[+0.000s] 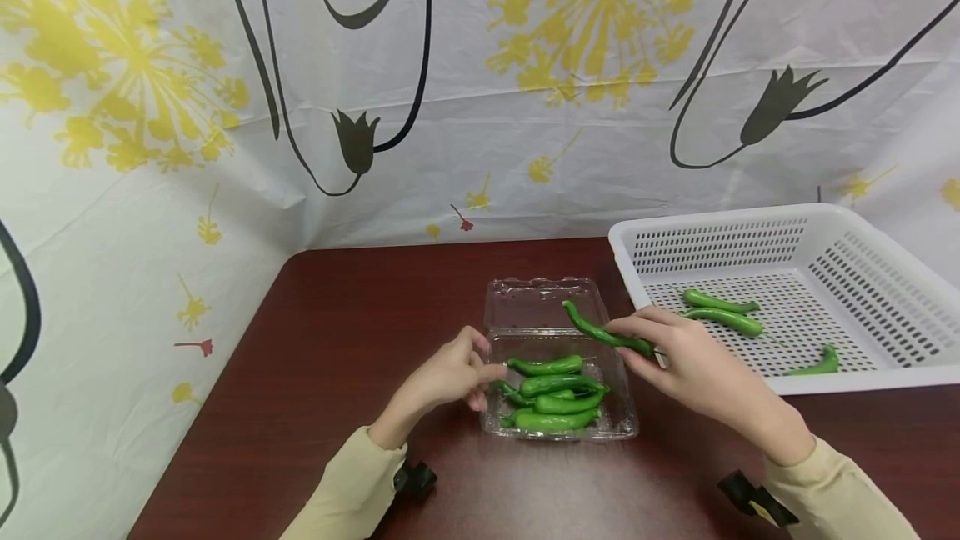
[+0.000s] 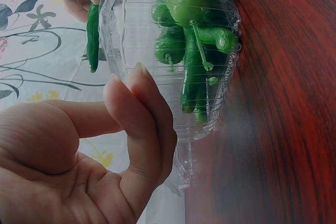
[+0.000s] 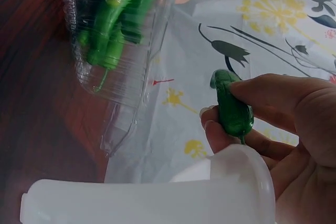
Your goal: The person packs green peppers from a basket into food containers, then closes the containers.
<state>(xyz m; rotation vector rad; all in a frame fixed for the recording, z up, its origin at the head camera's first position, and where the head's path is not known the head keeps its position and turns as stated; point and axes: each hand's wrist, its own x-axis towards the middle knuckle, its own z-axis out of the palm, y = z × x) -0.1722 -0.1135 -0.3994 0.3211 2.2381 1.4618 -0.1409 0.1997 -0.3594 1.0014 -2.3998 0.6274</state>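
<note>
My right hand (image 1: 693, 369) pinches a long green chili pepper (image 1: 600, 332) between thumb and fingers, above the right side of an open clear plastic clamshell box (image 1: 621, 419). In the right wrist view the held pepper (image 3: 231, 106) appears nearly end-on, its stem pointing down. Several green peppers (image 1: 555, 402) lie side by side in the box. My left hand (image 1: 450, 373) is at the box's left edge, its fingers loosely bent and the thumb over the rim. In the left wrist view its fingertips (image 2: 114, 95) overlap the rim, with no pepper held.
A white perforated plastic basket (image 1: 885, 377) stands on the right of the dark red table (image 1: 315, 357), with 3 green peppers (image 1: 723, 319) inside. The clear lid (image 1: 543, 302) lies folded back behind the box. A patterned white cloth (image 1: 465, 90) hangs behind the table.
</note>
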